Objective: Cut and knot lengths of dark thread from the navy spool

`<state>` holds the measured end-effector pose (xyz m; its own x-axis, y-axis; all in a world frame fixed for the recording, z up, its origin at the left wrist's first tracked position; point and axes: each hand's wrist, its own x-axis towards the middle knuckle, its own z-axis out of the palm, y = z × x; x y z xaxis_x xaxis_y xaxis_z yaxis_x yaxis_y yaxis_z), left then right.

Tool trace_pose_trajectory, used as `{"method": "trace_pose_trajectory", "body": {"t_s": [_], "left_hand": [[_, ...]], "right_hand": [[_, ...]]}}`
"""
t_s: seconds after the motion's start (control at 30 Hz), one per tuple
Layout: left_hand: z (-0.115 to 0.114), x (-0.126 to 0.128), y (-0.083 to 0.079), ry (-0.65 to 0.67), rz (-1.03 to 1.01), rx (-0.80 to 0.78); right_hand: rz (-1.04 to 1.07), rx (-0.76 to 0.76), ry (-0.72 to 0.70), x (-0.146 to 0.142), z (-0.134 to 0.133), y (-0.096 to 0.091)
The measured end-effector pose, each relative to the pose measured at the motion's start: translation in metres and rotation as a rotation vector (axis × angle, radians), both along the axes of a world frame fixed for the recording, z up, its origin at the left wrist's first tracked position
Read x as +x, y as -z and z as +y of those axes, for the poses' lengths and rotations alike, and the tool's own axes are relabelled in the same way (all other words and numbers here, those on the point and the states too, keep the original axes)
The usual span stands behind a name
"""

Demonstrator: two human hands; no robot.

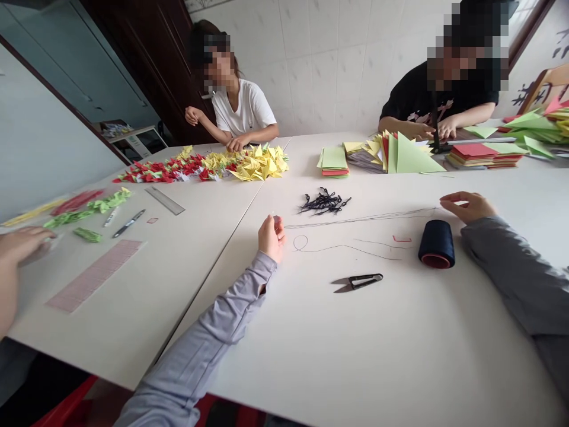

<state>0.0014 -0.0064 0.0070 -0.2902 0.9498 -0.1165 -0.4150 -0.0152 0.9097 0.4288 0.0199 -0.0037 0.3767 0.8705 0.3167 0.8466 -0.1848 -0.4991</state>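
Several strands of dark thread (pixel 360 219) run taut between my two hands, just above the white table. My left hand (pixel 271 238) is closed, pinching their left end. At the other end my right hand (pixel 469 207) pinches the strands between thumb and fingertips. Right below that hand a spool of dark blue thread (pixel 436 244) stands on the table. Thread snips (pixel 358 283) lie nearer to me, blades pointing left. Loose thread pieces (pixel 351 247) and a small red strip (pixel 402 239) rest between. Beyond the strands is a pile of black knotted cords (pixel 325 202).
Folded paper pieces (pixel 208 165) are heaped at the far left. Coloured paper stacks (pixel 334 161) stand at the back right. A ruler (pixel 165 200), a pen (pixel 129 223) and a pink grid sheet (pixel 95 274) lie left. Two people sit opposite; another person's hand (pixel 29 242) is at left.
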Motion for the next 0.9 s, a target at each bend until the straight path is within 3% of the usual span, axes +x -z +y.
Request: {"method": "trace_pose_trajectory", "body": {"t_s": [0.1,0.2,0.23,0.3,0.4,0.47,0.53,0.63,0.73,0.9], "left_hand": [[-0.009,0.014,-0.001,0.215,0.1,0.084],[-0.018,0.03,-0.002,0.422,0.186,0.088],[-0.02,0.036,-0.002,0.479,0.213,0.076],[-0.024,0.047,-0.002,0.566,0.261,0.054],[-0.028,0.065,0.0,0.633,0.304,0.049],[-0.028,0.075,0.001,0.654,0.334,0.061],[-0.027,0.081,0.003,0.662,0.38,0.071],[-0.024,0.085,0.006,0.672,0.423,0.059],[-0.019,0.086,0.009,0.663,0.413,0.024],[-0.012,0.094,0.012,0.665,0.494,-0.021]], "right_hand": [[-0.014,0.018,-0.013,0.005,-0.007,-0.021],[-0.08,-0.005,-0.062,-0.015,-0.014,-0.047],[-0.112,-0.043,-0.108,-0.029,-0.016,-0.054],[-0.222,-0.082,-0.341,-0.065,-0.023,-0.06],[-0.355,-0.109,-0.677,-0.124,-0.036,-0.05],[-0.449,-0.109,-0.711,-0.155,-0.044,-0.036],[-0.545,-0.103,-0.653,-0.174,-0.05,-0.023],[-0.607,-0.143,-0.578,-0.182,-0.054,-0.01],[-0.575,-0.149,-0.592,-0.178,-0.054,-0.003],[-0.523,-0.037,-0.58,-0.168,-0.051,0.005]]}}
